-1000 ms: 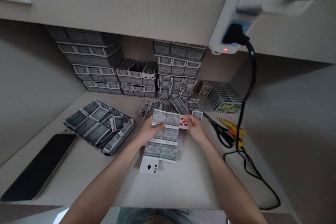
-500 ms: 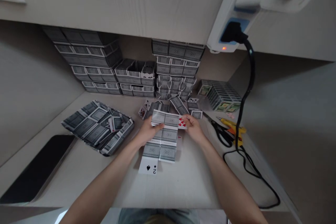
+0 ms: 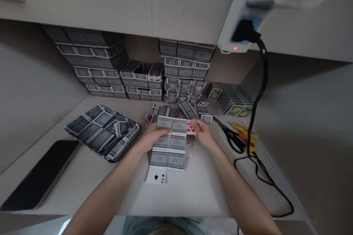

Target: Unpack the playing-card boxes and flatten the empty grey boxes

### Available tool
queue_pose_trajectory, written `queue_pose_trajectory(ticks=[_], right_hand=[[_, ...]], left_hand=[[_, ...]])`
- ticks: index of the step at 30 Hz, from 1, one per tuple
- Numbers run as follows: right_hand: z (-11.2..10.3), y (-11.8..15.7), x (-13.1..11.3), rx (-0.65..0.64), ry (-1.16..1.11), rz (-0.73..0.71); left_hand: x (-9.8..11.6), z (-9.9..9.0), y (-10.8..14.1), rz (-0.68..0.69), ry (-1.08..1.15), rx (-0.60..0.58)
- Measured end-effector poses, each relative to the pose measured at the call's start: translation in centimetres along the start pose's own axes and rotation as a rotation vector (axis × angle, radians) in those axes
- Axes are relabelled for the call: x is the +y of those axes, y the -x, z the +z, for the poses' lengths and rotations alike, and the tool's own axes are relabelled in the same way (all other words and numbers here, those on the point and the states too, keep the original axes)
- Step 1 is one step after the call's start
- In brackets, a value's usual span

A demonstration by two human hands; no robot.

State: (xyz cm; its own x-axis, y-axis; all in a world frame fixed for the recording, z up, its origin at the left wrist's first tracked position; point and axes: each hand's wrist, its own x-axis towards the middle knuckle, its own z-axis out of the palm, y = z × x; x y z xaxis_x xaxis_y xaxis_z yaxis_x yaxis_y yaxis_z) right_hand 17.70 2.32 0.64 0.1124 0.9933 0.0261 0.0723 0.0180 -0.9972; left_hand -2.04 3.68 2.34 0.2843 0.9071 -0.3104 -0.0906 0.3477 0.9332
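Observation:
A panel of joined playing cards (image 3: 168, 150), backs up in two columns, lies over the desk between my hands. My left hand (image 3: 151, 136) grips its upper left edge, the thumb stretched across the card backs and the other fingers hidden beneath. My right hand (image 3: 202, 132) pinches a red-heart card (image 3: 191, 127) that sticks out from the panel's upper right side. A two of spades (image 3: 156, 175) extends face up from the lower left end. Part of a red ace (image 3: 188, 148) shows at the right edge.
A box of folded cards (image 3: 103, 132) and a black phone-like slab (image 3: 40, 176) lie left. Stacked card boxes (image 3: 184, 68) line the back. Black scissors (image 3: 233, 137), a yellow tool (image 3: 244, 132) and a black cable (image 3: 260, 95) are right.
My left hand has shifted slightly left, its thumb now lying flatter across the panel. The panel's upper left corner has moved a little left and down. My right hand keeps its pinch.

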Motion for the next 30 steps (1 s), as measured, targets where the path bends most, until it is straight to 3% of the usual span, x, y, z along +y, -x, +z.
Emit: queue_pose_trajectory(ticks=[14,23,30], right_hand=[[0.6,0.3,-0.3,0.047,-0.031,0.000],[0.7,0.4,0.1,0.035,-0.013,0.023],[1.2,0.5,0.1,0.057,0.007,-0.015]], left_hand=[[-0.4,1.1,0.2,0.085,0.110,0.148],[-0.8,0.7,-0.2,0.142,-0.106,0.145],[-1.0,0.4,-0.4,0.125,-0.114,0.106]])
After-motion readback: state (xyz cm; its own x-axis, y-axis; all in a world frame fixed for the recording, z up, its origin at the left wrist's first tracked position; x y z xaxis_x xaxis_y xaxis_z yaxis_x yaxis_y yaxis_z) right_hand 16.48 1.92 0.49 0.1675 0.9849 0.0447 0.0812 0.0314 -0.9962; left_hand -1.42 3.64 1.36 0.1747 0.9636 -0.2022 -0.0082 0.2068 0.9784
